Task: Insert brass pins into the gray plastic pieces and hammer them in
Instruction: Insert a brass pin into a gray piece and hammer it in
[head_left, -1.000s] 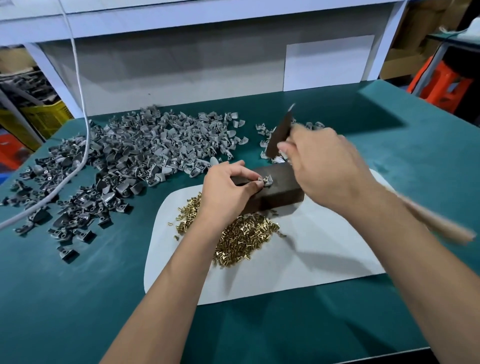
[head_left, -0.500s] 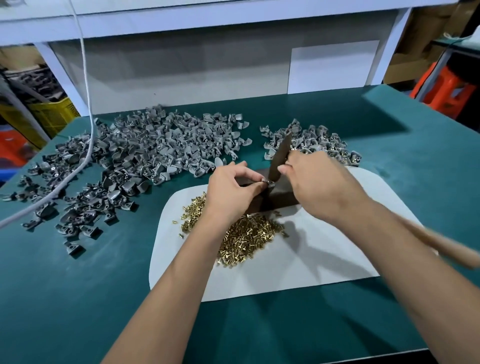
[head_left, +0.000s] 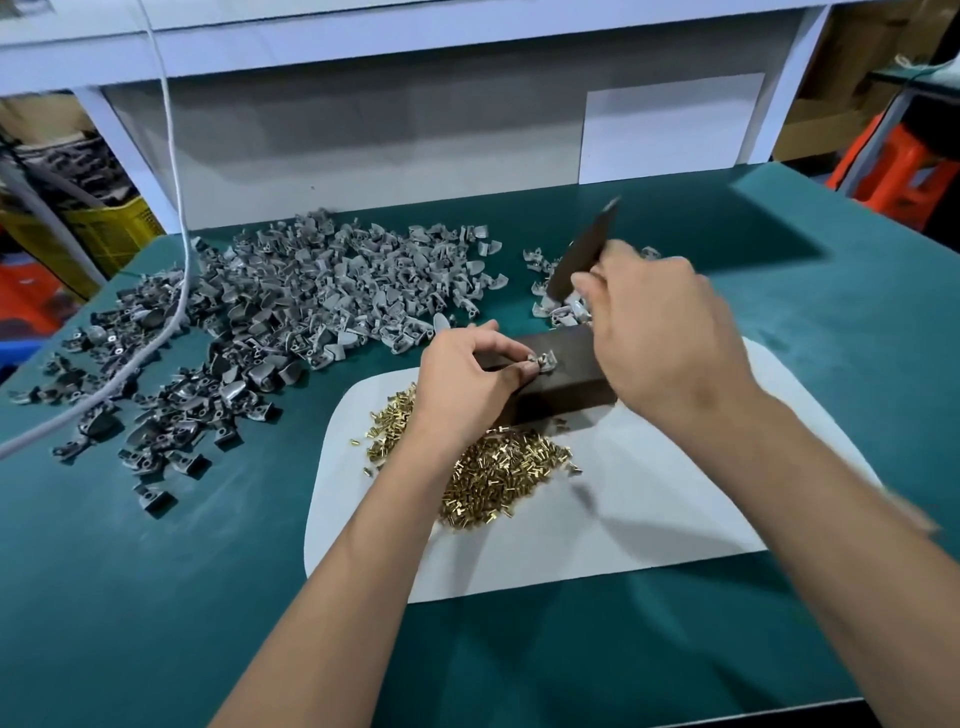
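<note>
While left hand (head_left: 467, 384) pinches gray piece (head_left: 543, 360) on dark block (head_left: 563, 384), right hand (head_left: 670, 332) grips hammer (head_left: 584, 249), head tilted far-right.

1. My left hand (head_left: 467, 384) is stretched forward, with thumb and fingertips pinching a small gray piece (head_left: 543, 359).
2. My right hand (head_left: 660, 332) is raised a little higher, its grip curled around the hammer (head_left: 584, 252), back of the hand facing up.
3. Both forearms are bare.

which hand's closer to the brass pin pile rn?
Left. The left hand is directly above the brass pin pile, pinching a gray piece on the block. The right hand is farther right, gripping the hammer.
</note>
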